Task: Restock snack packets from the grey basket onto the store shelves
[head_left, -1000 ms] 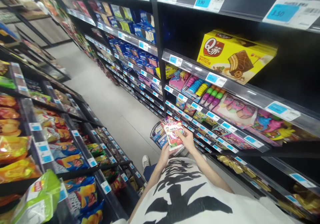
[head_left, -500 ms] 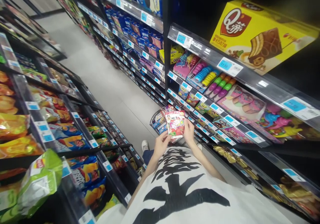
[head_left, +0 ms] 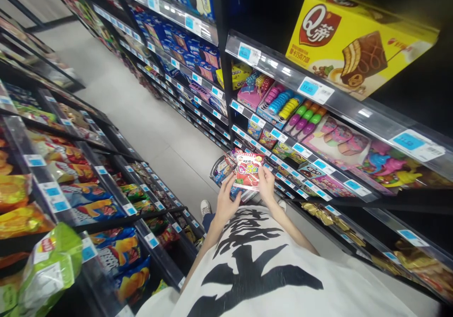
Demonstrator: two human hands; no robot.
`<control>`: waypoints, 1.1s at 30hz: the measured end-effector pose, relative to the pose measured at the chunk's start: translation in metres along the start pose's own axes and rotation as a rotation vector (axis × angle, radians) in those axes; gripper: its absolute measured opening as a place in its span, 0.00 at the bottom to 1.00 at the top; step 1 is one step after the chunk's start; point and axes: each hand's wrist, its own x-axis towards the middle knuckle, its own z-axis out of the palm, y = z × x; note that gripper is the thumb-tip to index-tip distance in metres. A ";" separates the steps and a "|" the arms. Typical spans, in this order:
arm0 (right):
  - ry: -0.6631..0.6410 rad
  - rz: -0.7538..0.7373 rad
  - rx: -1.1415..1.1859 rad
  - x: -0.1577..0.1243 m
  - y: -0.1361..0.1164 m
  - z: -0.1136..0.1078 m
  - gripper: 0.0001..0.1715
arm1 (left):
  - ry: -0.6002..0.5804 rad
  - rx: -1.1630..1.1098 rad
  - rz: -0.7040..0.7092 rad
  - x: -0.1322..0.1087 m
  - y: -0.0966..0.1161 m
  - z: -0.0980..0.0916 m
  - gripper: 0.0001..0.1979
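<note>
A small red and white snack bag (head_left: 248,171) is held up in front of my body, its printed front facing me. My right hand (head_left: 266,186) grips its right edge, thumb on the front. By the bag's lower left side is my left hand (head_left: 227,201), its thumb and fingers apart; the fingertips come close to the edge, and I cannot tell whether they touch. Below and behind the bag, a shopping basket (head_left: 213,170) with several packets in it is partly hidden by the bag and my hands.
Shelves of chip bags (head_left: 90,208) run along my left, with a green bag (head_left: 51,265) sticking out nearest me. On the right, shelves carry toy candies (head_left: 306,119) and a large yellow cake box (head_left: 357,48). Between them the grey floor (head_left: 141,109) stretches ahead.
My left hand has loosened from the bag's lower left corner and its fingers have spread. The bag has tilted slightly and risen a little in my right hand. The view has shifted slightly.
</note>
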 end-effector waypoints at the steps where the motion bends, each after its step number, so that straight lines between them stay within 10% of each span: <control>1: -0.023 0.001 -0.005 -0.001 -0.002 0.001 0.27 | -0.046 0.062 0.062 0.001 0.003 0.000 0.27; 4: -0.194 0.056 0.049 -0.009 -0.013 0.006 0.28 | -0.104 0.163 0.133 0.003 0.004 0.001 0.27; 10: -0.706 0.276 0.309 -0.023 -0.031 0.008 0.29 | 0.201 -0.276 -0.157 0.008 0.000 -0.003 0.32; 16: -0.483 0.390 0.496 -0.012 -0.027 0.000 0.23 | 0.287 -0.824 -0.363 0.011 0.003 -0.013 0.26; 33: -0.383 0.468 0.513 -0.002 -0.016 -0.003 0.17 | 0.246 -0.826 -0.326 0.016 -0.002 -0.009 0.33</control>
